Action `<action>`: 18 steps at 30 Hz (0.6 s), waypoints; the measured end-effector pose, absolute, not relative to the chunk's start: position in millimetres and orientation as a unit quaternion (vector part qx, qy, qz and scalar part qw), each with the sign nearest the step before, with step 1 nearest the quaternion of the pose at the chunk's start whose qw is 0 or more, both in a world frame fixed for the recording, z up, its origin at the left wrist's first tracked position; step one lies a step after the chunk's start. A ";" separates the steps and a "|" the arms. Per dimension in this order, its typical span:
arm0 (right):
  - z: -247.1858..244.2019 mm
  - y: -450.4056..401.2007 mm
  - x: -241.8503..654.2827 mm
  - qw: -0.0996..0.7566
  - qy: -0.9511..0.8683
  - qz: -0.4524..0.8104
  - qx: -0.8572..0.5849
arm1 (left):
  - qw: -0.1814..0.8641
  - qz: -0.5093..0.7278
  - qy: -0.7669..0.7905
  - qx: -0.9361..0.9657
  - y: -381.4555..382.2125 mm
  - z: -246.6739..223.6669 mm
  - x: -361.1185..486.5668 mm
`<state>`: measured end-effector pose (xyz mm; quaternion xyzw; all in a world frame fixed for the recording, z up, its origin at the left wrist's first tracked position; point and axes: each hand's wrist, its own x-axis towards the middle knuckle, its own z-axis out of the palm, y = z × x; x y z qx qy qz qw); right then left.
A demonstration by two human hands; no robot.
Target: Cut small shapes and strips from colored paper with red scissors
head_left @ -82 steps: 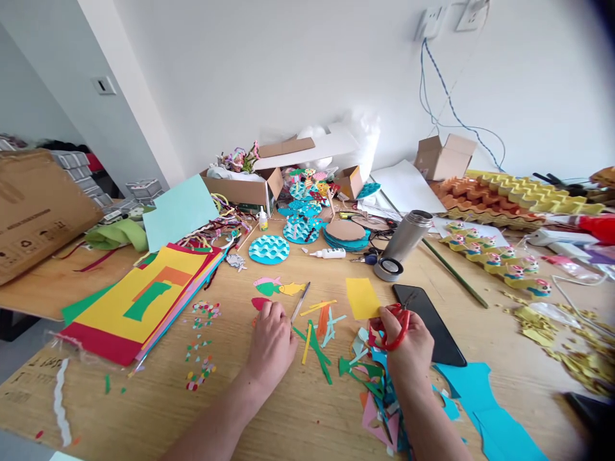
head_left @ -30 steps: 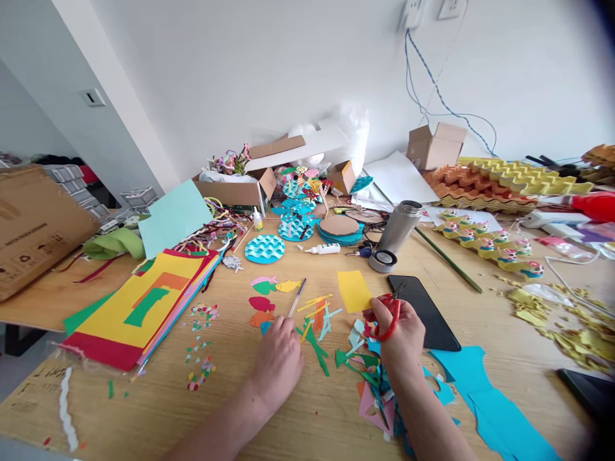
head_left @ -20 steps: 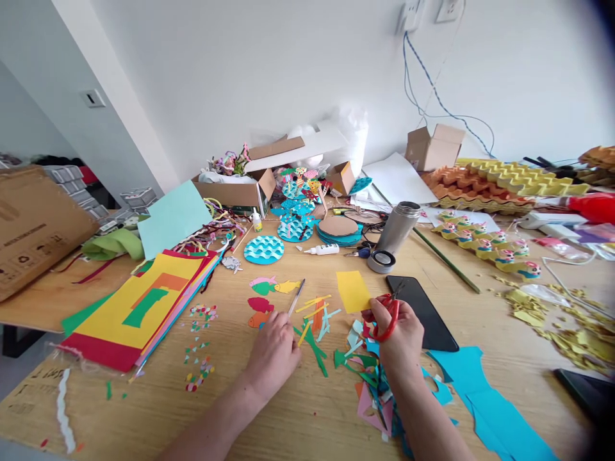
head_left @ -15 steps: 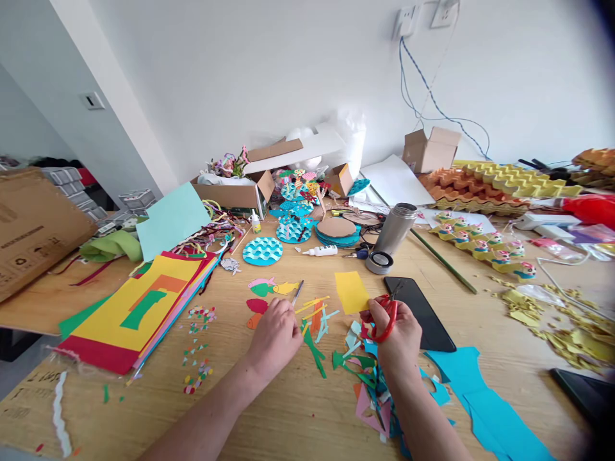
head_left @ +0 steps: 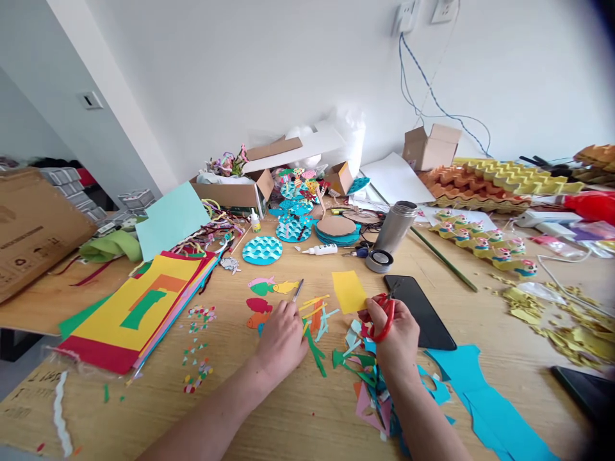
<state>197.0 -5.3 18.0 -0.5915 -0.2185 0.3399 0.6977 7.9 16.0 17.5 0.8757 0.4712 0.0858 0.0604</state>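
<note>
My right hand (head_left: 394, 330) grips red-handled scissors (head_left: 384, 323) and pinches the lower right corner of a yellow paper piece (head_left: 350, 292) between thumb and finger. My left hand (head_left: 283, 339) rests low over the table, fingers bent downward, beside thin yellow strips (head_left: 314, 302); whatever is under its fingertips is hidden. Just beyond it lie a pen (head_left: 298, 289) and small paper fish, among them a yellow one (head_left: 286, 287), a red one (head_left: 259, 305) and an orange one (head_left: 258, 320). Paper scraps (head_left: 368, 365) are heaped near my right wrist.
Colored sheets (head_left: 129, 307) lie at left. A wave-patterned disc (head_left: 262, 250), a glue bottle (head_left: 321, 249) and a steel flask (head_left: 396, 227) stand or lie farther back. A black phone (head_left: 420, 312) is right of my right hand; blue paper (head_left: 494, 403) lies nearer.
My left hand has shifted slightly toward me and right, uncovering more of the fish and a blue piece. My right hand, with scissors and yellow paper, has moved slightly left.
</note>
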 end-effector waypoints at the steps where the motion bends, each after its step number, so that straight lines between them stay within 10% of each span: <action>1: 17.9 -5.3 196.9 0.698 -0.219 0.339 -0.592 | 0.050 0.082 0.470 0.877 17.2 17.9 10.4; 18: 15.0 -4.7 198.8 0.695 -0.226 0.336 -0.594 | 0.035 0.072 0.501 0.862 21.5 10.0 17.6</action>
